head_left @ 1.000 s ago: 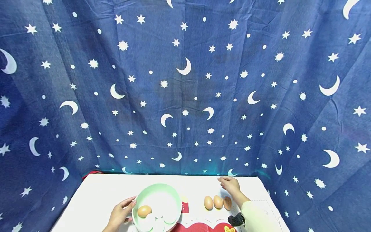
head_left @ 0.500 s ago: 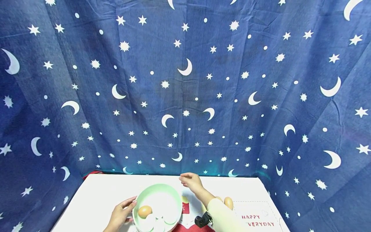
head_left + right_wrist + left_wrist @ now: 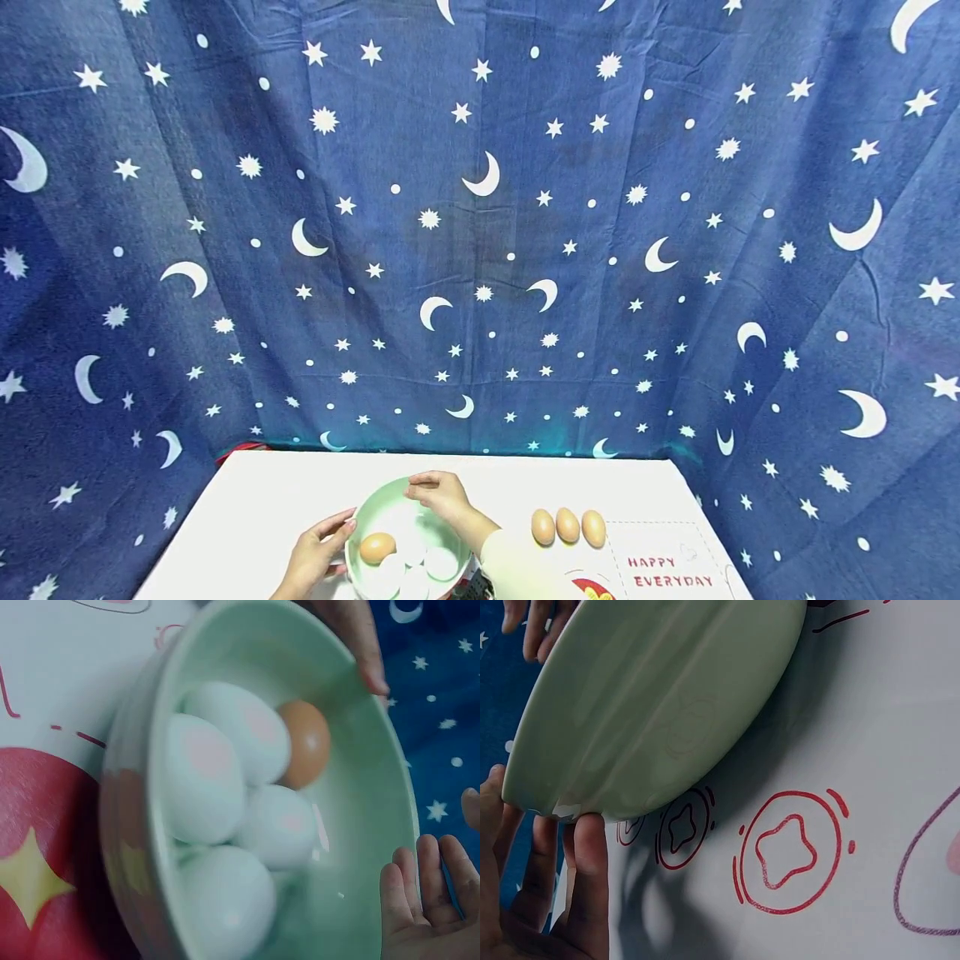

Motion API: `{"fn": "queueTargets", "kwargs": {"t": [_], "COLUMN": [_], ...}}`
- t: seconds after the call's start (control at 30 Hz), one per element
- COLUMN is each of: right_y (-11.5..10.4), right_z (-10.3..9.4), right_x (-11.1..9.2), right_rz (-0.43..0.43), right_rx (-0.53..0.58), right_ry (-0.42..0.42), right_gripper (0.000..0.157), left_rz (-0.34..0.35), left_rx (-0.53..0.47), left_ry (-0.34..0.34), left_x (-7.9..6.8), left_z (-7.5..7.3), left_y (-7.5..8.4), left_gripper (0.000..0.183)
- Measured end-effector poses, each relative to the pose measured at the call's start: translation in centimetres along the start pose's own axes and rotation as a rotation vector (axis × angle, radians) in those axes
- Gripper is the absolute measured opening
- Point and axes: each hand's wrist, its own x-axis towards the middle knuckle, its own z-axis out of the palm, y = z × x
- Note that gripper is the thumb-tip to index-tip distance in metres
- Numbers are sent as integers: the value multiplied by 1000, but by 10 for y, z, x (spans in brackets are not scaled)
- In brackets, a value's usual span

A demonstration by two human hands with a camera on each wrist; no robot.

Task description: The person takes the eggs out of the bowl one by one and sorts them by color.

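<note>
A pale green bowl (image 3: 390,498) holds one brown egg (image 3: 377,547) and several white eggs (image 3: 231,900). At its left side my left hand (image 3: 313,557) touches the outer wall near the rim with its fingertips, thumb and fingers spread apart; the left wrist view shows these fingers (image 3: 590,847) against the bowl's side. Over the bowl's far right rim, my right hand (image 3: 441,493) has its fingers loosely extended. From the right wrist view its palm and fingers (image 3: 431,889) show beside the rim, with nothing between them.
Three brown eggs (image 3: 567,526) lie in a row on the white table right of the bowl. The printed tablecloth (image 3: 667,571) carries red lettering and drawings. A blue curtain (image 3: 480,250) with moons and stars hangs behind and at both sides.
My right hand has swept left, from behind the row of brown eggs to over the bowl. The left hand and the bowl have stayed in place.
</note>
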Motion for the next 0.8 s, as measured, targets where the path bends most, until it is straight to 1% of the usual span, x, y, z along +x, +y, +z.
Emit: {"fn": "queueTargets", "kwargs": {"t": [0.07, 0.17, 0.27, 0.4, 0.57, 0.67, 0.8], "right_y": [2, 8, 13, 22, 26, 24, 25], "right_z": [7, 17, 26, 35, 42, 45, 47], "right_x": [-1, -2, -3, -3, -3, -6, -9], "right_rz": [43, 57, 44, 54, 54, 48, 72], "right_rx": [-2, -16, -32, -58, -87, -106, -135], "right_ry": [-5, -3, -4, -19, -44, -53, -65], "right_gripper": [28, 28, 27, 26, 27, 27, 28], "left_rz": [10, 13, 17, 9, -4, 3, 14], "left_rx": [4, 17, 24, 11, 9, 10, 12], "left_ry": [-2, -4, 1, 2, 3, 5, 2], "left_x": [0, 0, 0, 0, -1, -1, -1], "left_z": [0, 1, 1, 1, 1, 0, 0], "left_y": [0, 0, 0, 0, 0, 0, 0], "left_gripper": [53, 54, 53, 53, 53, 53, 53]}}
